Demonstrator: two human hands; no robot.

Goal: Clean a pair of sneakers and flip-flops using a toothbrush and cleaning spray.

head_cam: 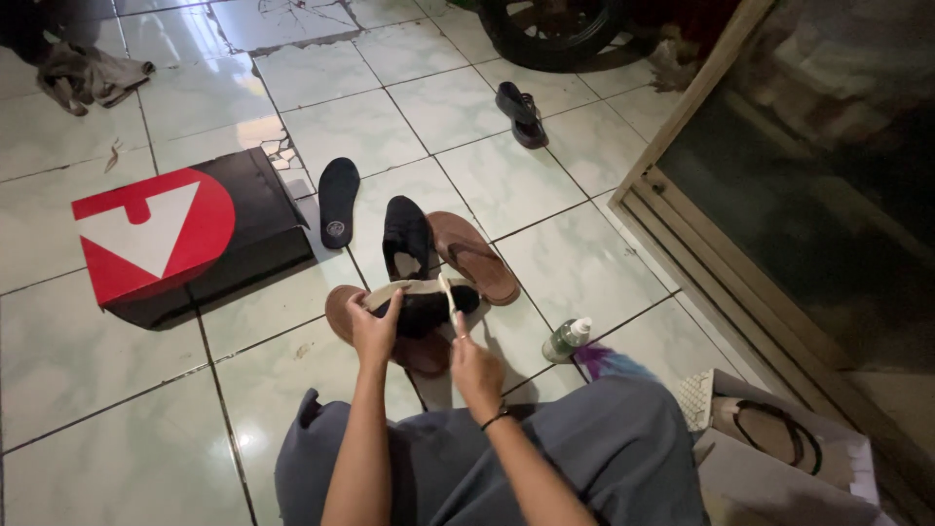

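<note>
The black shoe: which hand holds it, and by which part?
The left hand holds the black shoe by its pale sole edge; the right hand holds a thin brush-like stick.

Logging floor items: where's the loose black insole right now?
Head view, left of centre: the black insole lies flat on the tile floor, between the red-and-black shoebox and the black shoe.

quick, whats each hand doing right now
Left hand: closed on the black shoe, gripping its pale sole edge.
Right hand: closed on a thin pale stick whose tip touches the shoe.
</note>
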